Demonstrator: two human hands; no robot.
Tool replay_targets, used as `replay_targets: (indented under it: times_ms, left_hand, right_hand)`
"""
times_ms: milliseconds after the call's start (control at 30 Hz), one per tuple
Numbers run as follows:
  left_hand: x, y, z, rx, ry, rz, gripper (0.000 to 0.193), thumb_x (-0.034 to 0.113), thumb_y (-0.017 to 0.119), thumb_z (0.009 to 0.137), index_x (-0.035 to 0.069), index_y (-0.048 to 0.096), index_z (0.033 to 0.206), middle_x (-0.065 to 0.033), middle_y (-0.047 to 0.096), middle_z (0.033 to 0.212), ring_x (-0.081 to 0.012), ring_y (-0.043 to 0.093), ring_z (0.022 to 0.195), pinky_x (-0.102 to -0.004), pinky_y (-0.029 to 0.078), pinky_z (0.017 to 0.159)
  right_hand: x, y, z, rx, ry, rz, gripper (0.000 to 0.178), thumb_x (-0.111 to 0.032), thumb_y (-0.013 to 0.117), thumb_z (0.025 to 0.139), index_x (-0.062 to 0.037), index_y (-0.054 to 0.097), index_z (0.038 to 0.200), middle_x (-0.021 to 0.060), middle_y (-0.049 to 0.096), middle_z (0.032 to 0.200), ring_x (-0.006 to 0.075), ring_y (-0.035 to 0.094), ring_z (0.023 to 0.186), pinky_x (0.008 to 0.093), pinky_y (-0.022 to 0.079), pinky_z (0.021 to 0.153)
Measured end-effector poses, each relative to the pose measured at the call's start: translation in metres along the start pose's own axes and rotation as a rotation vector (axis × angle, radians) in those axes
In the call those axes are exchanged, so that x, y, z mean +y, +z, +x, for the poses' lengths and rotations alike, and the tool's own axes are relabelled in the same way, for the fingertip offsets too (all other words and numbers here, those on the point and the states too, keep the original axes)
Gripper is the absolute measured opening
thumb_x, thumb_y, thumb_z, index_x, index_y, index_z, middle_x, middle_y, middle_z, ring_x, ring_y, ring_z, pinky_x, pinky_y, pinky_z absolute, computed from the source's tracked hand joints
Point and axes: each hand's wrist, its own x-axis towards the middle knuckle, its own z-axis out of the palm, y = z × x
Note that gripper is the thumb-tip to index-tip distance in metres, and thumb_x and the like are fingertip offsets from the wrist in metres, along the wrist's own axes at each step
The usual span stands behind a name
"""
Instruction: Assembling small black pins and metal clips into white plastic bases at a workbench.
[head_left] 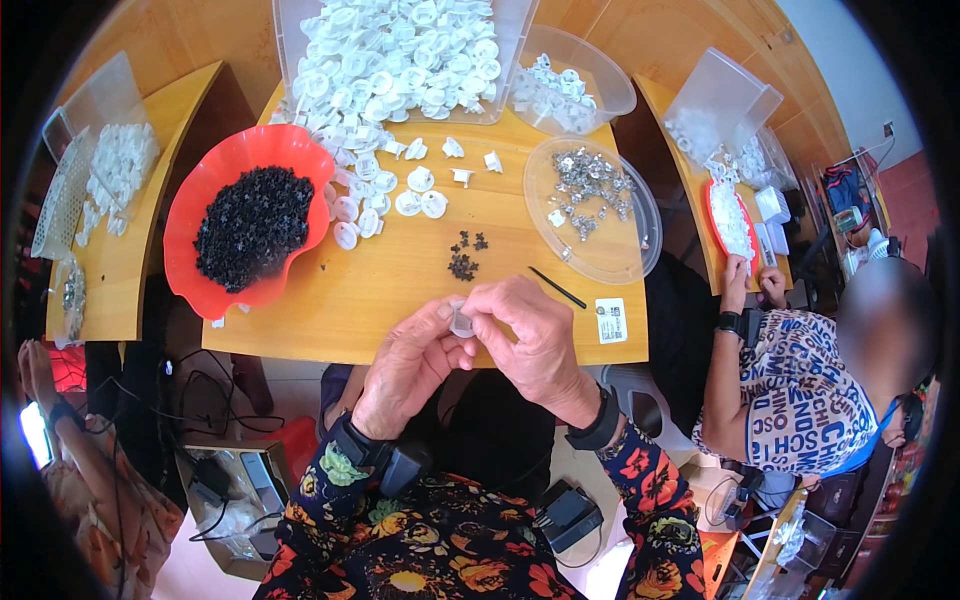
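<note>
Near the table's front edge, my left hand [415,350] and my right hand [530,330] meet around a small translucent white plastic part [461,321]. My left thumb and fingers hold it from one side, while the right fingertips pinch at its other side. Whether a smaller piece sits between the right fingers is hidden. Just beyond the hands lies a little group of black plastic pieces [463,267]. To the right of them rests a thin black stick [557,287]. Loose white round plastic parts [420,179] are scattered farther back on the wooden table [400,285].
A red scalloped bowl [180,235] of black pieces stands at left. Behind is a large clear bin [510,60] of white parts, beside a clear tub [615,85]. A round clear tray [645,240] holds small metal pieces. A white label [611,320] lies front right. People sit at both sides.
</note>
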Motion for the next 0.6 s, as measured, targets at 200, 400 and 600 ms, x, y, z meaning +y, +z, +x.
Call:
replay_targets:
  times_ms: [200, 400, 600]
  left_hand:
    - [-0.0007, -0.0001, 0.0007, 0.012, -0.019, 0.007, 0.03, 0.022, 0.044, 0.1, -0.002, 0.055, 0.115, -0.007, 0.061, 0.098, -0.0144, 0.058, 0.082, -0.0267, 0.049, 0.071]
    - [-0.0036, -0.0023, -0.0007, 0.044, 0.022, 0.103, 0.031, 0.023, 0.046, 0.099, -0.002, 0.056, 0.113, -0.0075, 0.062, 0.096, -0.0146, 0.061, 0.081, -0.0264, 0.051, 0.07]
    - [-0.0028, 0.0032, 0.0008, 0.096, 0.059, 0.173, 0.031, 0.024, 0.047, 0.099, -0.002, 0.057, 0.111, -0.0081, 0.062, 0.099, -0.0147, 0.06, 0.086, -0.0271, 0.051, 0.075]
  right_hand:
    - [0.0013, -0.002, 0.0004, -0.037, -0.052, -0.055, 0.022, 0.007, 0.064, 0.069, -0.0082, 0.062, 0.084, 0.005, 0.062, 0.077, 0.0264, 0.059, 0.073, 0.0354, 0.047, 0.067]
    - [0.0044, -0.002, -0.0006, -0.081, 0.014, -0.046, 0.018, 0.005, 0.064, 0.072, -0.0065, 0.061, 0.085, 0.0077, 0.061, 0.078, 0.028, 0.059, 0.074, 0.0367, 0.047, 0.065]
    - [0.0046, 0.0021, -0.0061, -0.046, 0.088, -0.067, 0.014, 0.003, 0.064, 0.074, -0.004, 0.061, 0.086, 0.0095, 0.059, 0.081, 0.0296, 0.059, 0.076, 0.0376, 0.048, 0.066]
